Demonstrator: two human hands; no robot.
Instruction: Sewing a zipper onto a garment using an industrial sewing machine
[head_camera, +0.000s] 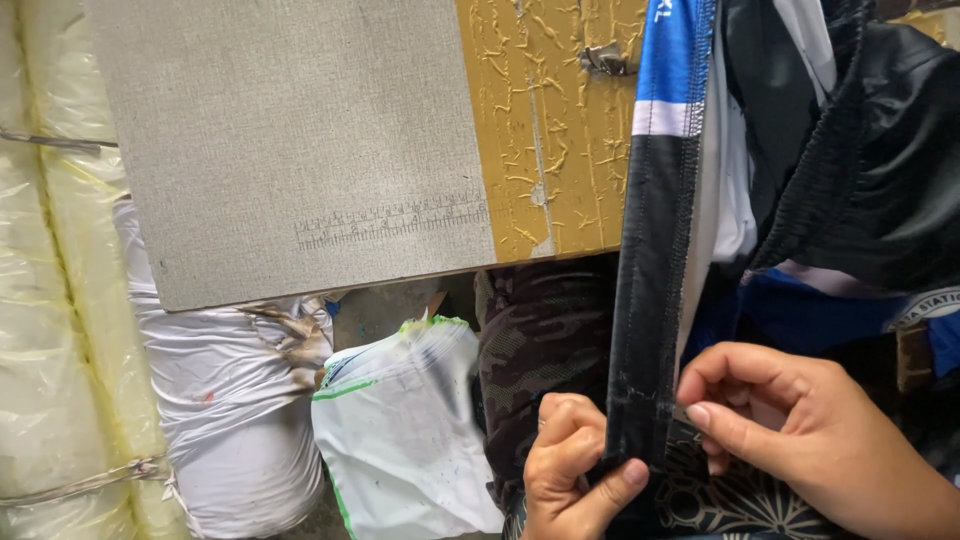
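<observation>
A long black fabric strip (648, 300) with a stitched edge hangs down from a blue, white and black garment (790, 150) draped at the upper right. My left hand (572, 465) pinches the strip's lower end between thumb and fingers. To the right of the strip, my right hand (800, 430) has its fingertips curled toward the strip's edge and touches it near the bottom. The strip's tip is hidden behind my left hand.
A grey felt-covered board (290, 140) with a faint ruler scale lies on a cracked yellow table top (560, 130). Below it stand white fabric bundles (410, 430), a wrapped white roll (230, 400) and pale yellow plastic-wrapped rolls (60, 330) at the left.
</observation>
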